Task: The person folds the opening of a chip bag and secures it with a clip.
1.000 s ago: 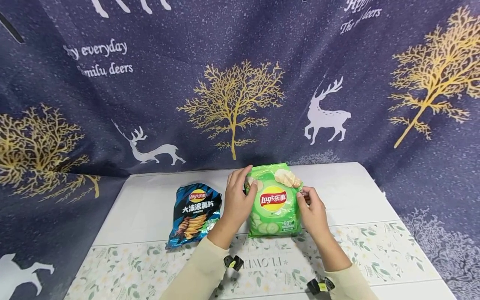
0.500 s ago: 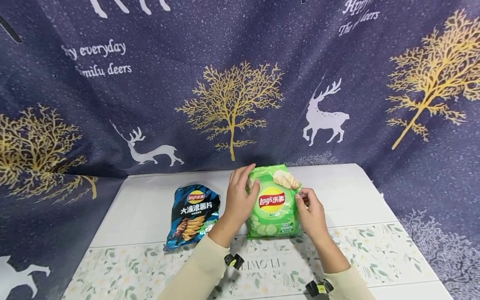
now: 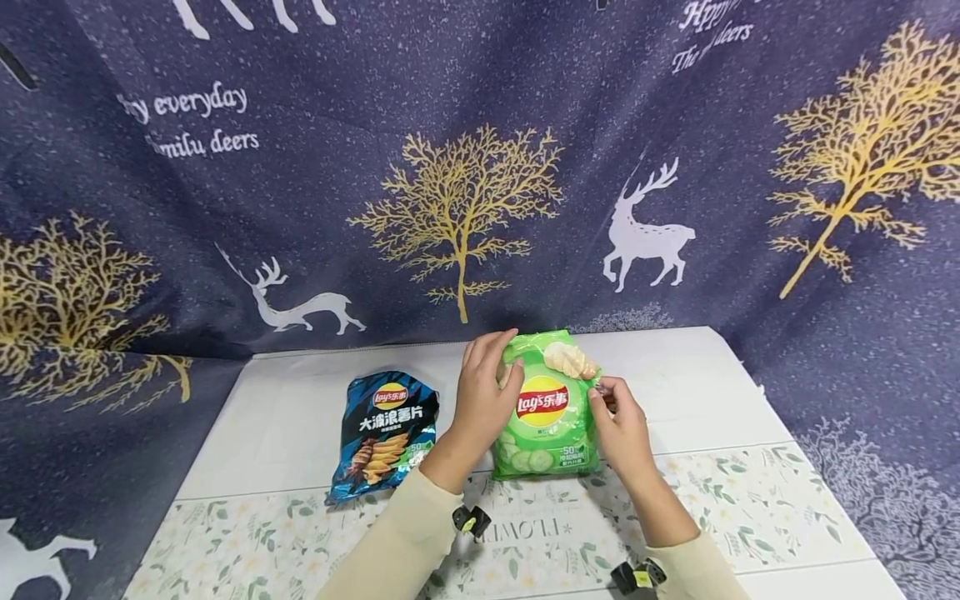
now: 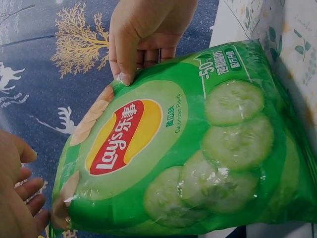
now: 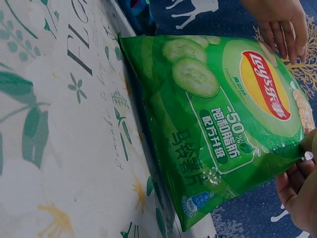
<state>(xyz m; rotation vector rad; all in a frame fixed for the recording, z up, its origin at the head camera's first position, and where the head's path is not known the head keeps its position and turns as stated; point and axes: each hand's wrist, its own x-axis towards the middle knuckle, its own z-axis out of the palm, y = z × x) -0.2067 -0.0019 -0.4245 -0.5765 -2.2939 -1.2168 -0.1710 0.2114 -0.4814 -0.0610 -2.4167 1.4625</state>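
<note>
A green Lay's cucumber chip bag (image 3: 555, 425) leans upright on the table between both hands. My right hand (image 3: 622, 423) pinches its right edge between thumb and curled fingers, seen closely in the left wrist view, where the right thumb (image 4: 126, 69) presses the film. At the bag's upper left side is my left hand (image 3: 483, 392), fingers extended and thumb spread apart. In the left wrist view these left fingers (image 4: 29, 191) reach the bag's corner without curling round it. A blue and black Lay's chip bag (image 3: 386, 433) lies left of my left forearm, untouched.
The white table (image 3: 285, 392) carries a flowered strip (image 3: 247, 533) along its near part. Behind it hangs a dark blue cloth (image 3: 315, 192) printed with gold trees and white deer. Black camera mounts (image 3: 471, 521) sit at both wrists.
My left hand has shifted slightly right over the green chip bag's upper left side. The right hand keeps its pinch at the edge. The whole head view has drifted a little.
</note>
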